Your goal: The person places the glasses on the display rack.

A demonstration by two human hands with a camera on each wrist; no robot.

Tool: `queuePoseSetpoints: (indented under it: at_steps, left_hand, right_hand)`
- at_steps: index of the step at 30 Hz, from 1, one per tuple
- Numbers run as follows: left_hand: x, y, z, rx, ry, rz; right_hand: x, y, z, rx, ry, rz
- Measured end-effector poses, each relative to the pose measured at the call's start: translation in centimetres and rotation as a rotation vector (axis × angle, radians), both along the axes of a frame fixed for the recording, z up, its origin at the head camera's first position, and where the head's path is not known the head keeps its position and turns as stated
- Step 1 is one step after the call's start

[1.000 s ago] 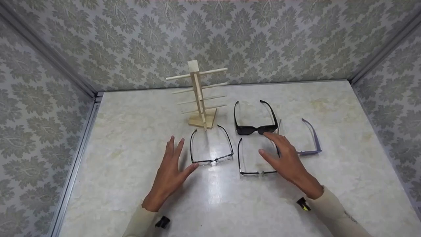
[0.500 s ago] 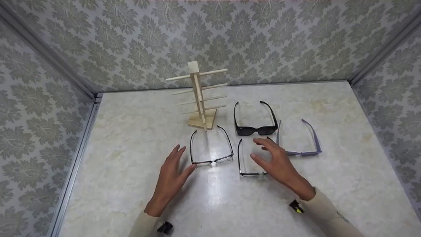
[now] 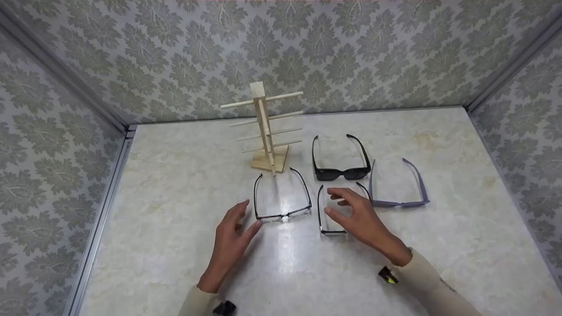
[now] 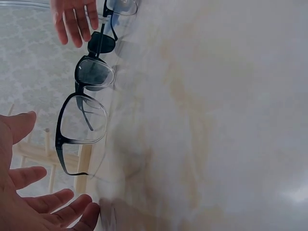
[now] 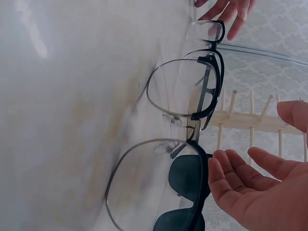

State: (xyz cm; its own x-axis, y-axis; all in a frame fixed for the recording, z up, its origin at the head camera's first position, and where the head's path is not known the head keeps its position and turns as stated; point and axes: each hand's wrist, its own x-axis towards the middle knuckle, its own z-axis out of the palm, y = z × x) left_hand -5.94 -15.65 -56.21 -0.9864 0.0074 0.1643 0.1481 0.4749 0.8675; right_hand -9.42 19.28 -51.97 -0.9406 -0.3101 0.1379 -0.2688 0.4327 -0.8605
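Note:
In the head view my left hand hovers at the left of dark-rimmed eyeglasses, its thumb close to their front corner. In the left wrist view a gap shows between that thumb and the eyeglasses. My right hand is above a second pair of eyeglasses, hiding part of their front and one temple arm. Its fingers are loosely bent with nothing between them; the right wrist view shows this hand beside the rim. Both pairs lie with temple arms unfolded, pointing away from me.
Black sunglasses lie behind the second pair, and purple-framed glasses to their right. A wooden rack with several pegs stands at the back of the marbled table. Patterned walls enclose the back and sides.
My right hand has moved left and slightly toward me, uncovering the purple-framed glasses' front. The left hand has drawn slightly back, its fingers more bent. The glasses have stayed in place.

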Motion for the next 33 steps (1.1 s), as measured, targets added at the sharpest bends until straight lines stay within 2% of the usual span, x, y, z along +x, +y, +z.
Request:
queuePoseSetpoints:
  at_steps: [6, 16, 24, 33]
  left_hand:
    - [0.1, 0.2, -0.3, 0.003, 0.007, 0.007]
    - [0.2, 0.6, -0.5, 0.071, -0.047, 0.011]
    - [0.0, 0.9, -0.7, 0.106, -0.077, 0.012]
    - [-0.1, 1.0, -0.9, 0.140, -0.108, 0.019]
  right_hand:
    - [-0.2, -0.8, -0.1, -0.023, -0.026, 0.029]
    - [-0.4, -2.2, -0.3, -0.061, -0.078, 0.086]
    - [-0.8, -3.3, -0.2, -0.075, -0.124, 0.064]
    - [-1.3, -4.0, -0.7, -0.041, -0.087, 0.059]
